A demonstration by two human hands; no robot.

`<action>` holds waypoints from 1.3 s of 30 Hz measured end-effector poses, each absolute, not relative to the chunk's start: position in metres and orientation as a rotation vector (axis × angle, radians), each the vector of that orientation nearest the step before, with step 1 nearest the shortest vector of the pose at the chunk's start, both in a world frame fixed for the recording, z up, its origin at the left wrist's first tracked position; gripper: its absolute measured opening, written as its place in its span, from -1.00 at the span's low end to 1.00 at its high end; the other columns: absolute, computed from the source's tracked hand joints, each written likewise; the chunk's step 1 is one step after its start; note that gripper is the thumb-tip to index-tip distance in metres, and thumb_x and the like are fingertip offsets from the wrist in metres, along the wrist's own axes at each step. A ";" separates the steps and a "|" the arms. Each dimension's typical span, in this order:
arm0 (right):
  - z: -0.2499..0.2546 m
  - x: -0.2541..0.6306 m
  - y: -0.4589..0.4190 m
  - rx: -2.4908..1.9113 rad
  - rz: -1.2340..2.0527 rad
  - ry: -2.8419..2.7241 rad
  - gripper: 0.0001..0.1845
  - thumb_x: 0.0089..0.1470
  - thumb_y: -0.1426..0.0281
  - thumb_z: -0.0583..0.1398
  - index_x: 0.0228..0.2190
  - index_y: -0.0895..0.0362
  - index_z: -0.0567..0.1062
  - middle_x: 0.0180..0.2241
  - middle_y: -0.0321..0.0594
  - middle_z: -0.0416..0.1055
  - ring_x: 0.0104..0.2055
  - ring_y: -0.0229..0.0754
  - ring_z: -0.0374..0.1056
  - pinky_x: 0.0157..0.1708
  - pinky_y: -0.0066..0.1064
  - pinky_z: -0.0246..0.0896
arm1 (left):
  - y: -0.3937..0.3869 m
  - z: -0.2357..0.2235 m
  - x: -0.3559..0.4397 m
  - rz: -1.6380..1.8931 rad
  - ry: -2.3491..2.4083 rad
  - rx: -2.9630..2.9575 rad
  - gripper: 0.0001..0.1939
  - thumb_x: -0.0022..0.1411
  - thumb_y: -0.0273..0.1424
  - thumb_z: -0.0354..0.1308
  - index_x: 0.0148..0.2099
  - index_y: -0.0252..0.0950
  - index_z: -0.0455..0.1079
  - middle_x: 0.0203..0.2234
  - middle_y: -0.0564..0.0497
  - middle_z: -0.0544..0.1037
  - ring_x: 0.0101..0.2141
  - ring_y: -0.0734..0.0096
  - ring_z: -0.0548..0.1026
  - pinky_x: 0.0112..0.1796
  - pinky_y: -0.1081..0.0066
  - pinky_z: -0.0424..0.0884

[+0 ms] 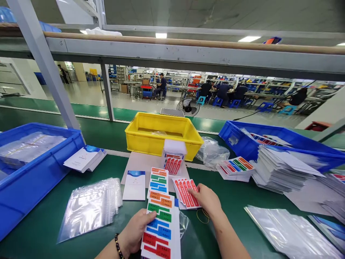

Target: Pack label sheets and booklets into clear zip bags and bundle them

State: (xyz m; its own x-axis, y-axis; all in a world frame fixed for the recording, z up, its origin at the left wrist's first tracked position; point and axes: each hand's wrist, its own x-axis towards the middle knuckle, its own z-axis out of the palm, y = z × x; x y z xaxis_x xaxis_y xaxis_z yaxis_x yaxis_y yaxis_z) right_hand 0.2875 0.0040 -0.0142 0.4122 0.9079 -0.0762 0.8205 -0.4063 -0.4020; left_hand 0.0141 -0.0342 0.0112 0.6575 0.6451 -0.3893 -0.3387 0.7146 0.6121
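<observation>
Red-striped sheets lie fanned on the desk ahead of me, just right of the middle, and my right hand touches them at their right edge. That hand is the nearer one; the fan lies to its left, with the printed strips slanting from far left to near right. My fingers are bent over the top sheet, but I cannot tell whether they have pinched it or only rest on it. A thin rubber band lies just beside, under that wrist.

My left hand is closed around the left edge of some four-colour sheets, thumb on top. Their long axis points away from me: orange at the far end, then green, blue and red nearest. A blue-edged piece shows behind them at the right. Beyond their far end is another four-colour pile, partly covered in my view, and the red fan sits to the right of both.

Small dark characters run along the orange, green, blue and red strips, too fine for me to read. The white booklet to the left has a blue band across its top and a few tiny lines below, also illegible. I can make out no brand name on the yellow bin or the blue bins either.
</observation>
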 end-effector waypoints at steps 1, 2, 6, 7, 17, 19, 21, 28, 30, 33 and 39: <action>-0.013 0.288 0.004 -2.348 0.416 -1.470 -0.74 -0.06 0.25 0.14 -0.65 0.11 0.33 -0.59 -0.12 0.41 -0.47 -0.02 0.34 -0.52 -0.36 0.01 | -0.032 0.007 0.015 0.603 0.659 0.515 -0.65 -0.04 -0.27 0.29 -0.30 -0.50 0.47 -0.47 -0.19 0.62 -0.44 0.20 0.58 -0.35 0.35 0.44; -0.011 0.290 0.004 -2.318 0.432 -1.443 -0.77 -0.05 0.29 0.13 -0.64 0.12 0.33 -0.58 -0.12 0.41 -0.45 -0.02 0.35 -0.51 -0.35 0.02 | -0.031 0.002 0.015 0.618 0.687 0.501 -0.68 -0.03 -0.29 0.29 -0.31 -0.49 0.47 -0.48 -0.18 0.62 -0.45 0.21 0.58 -0.35 0.35 0.44; 0.002 0.292 -0.004 -2.129 0.545 -1.359 -0.72 0.06 0.26 0.00 -0.53 0.13 0.39 -0.53 -0.18 0.44 -0.47 -0.14 0.36 -0.50 -0.40 0.12 | -0.026 -0.008 0.013 0.665 0.781 0.453 -0.76 0.03 -0.32 0.24 -0.35 -0.45 0.45 -0.50 -0.15 0.62 -0.46 0.21 0.58 -0.35 0.32 0.45; 0.006 0.288 -0.008 -2.038 0.616 -1.318 -0.69 0.07 0.21 -0.01 -0.48 0.13 0.39 -0.55 -0.21 0.43 -0.52 -0.18 0.35 -0.54 -0.42 0.13 | -0.025 -0.008 0.013 0.673 0.800 0.439 -0.75 0.05 -0.31 0.23 -0.35 -0.44 0.44 -0.49 -0.14 0.62 -0.46 0.20 0.58 -0.34 0.31 0.45; -0.004 0.176 -0.041 -1.418 1.544 -1.133 -0.58 -0.21 0.04 0.23 -0.59 0.13 0.27 -0.81 -0.42 0.27 -0.81 -0.36 0.14 -0.79 -0.57 -0.04 | -0.028 -0.015 0.018 0.781 0.653 0.637 -0.52 0.05 -0.06 0.14 -0.31 -0.47 0.45 -0.44 -0.21 0.61 -0.43 0.17 0.56 -0.34 0.27 0.44; -0.008 0.174 -0.040 -1.487 1.441 -1.179 -0.62 -0.17 0.09 0.22 -0.61 0.13 0.28 -0.79 -0.44 0.24 -0.78 -0.37 0.13 -0.78 -0.55 -0.01 | -0.029 -0.015 0.017 0.761 0.673 0.713 -0.60 0.01 -0.16 0.22 -0.31 -0.47 0.45 -0.47 -0.19 0.61 -0.47 0.22 0.55 -0.38 0.32 0.42; -0.009 0.180 -0.038 -1.518 1.215 -1.201 -0.66 -0.15 0.14 0.23 -0.60 0.14 0.31 -0.74 -0.45 0.22 -0.72 -0.37 0.15 -0.72 -0.54 0.04 | -0.029 -0.013 0.016 0.741 0.701 0.728 -0.66 -0.01 -0.23 0.27 -0.28 -0.43 0.45 -0.47 -0.15 0.61 -0.48 0.27 0.54 -0.38 0.36 0.41; -0.001 0.193 -0.034 -1.124 1.473 -0.986 -0.62 -0.23 0.21 0.34 -0.39 0.15 0.40 -0.47 -0.22 0.50 -0.41 -0.13 0.44 -0.35 -0.30 0.33 | -0.026 -0.012 0.006 0.567 0.658 1.033 -0.61 0.03 -0.16 0.18 -0.22 -0.39 0.42 -0.40 -0.12 0.57 -0.42 0.26 0.51 -0.29 0.30 0.38; -0.002 0.201 -0.028 -1.124 1.382 -0.864 -0.61 -0.29 0.23 0.37 -0.41 0.15 0.41 -0.50 -0.23 0.51 -0.44 -0.12 0.45 -0.40 -0.32 0.34 | -0.021 -0.010 0.002 0.559 0.775 1.340 -0.70 0.05 -0.22 0.16 -0.25 -0.35 0.42 -0.39 -0.07 0.55 -0.38 0.28 0.47 -0.29 0.33 0.35; -0.003 0.213 -0.020 -1.128 1.149 -0.615 -0.55 -0.35 0.23 0.40 -0.39 0.14 0.40 -0.53 -0.28 0.51 -0.53 -0.15 0.44 -0.52 -0.38 0.34 | -0.016 -0.005 -0.002 0.486 1.033 1.772 -0.91 0.06 -0.44 0.07 -0.40 -0.30 0.41 -0.50 0.05 0.49 -0.44 0.37 0.39 -0.37 0.42 0.28; -0.003 0.204 -0.020 -1.073 1.115 -0.580 -0.55 -0.28 0.25 0.38 -0.32 0.14 0.41 -0.47 -0.24 0.53 -0.49 -0.13 0.45 -0.58 -0.41 0.33 | -0.020 -0.002 0.001 0.370 0.753 2.072 -0.80 0.13 -0.48 0.00 -0.43 -0.25 0.45 -0.51 0.04 0.45 -0.36 0.37 0.37 -0.25 0.41 0.24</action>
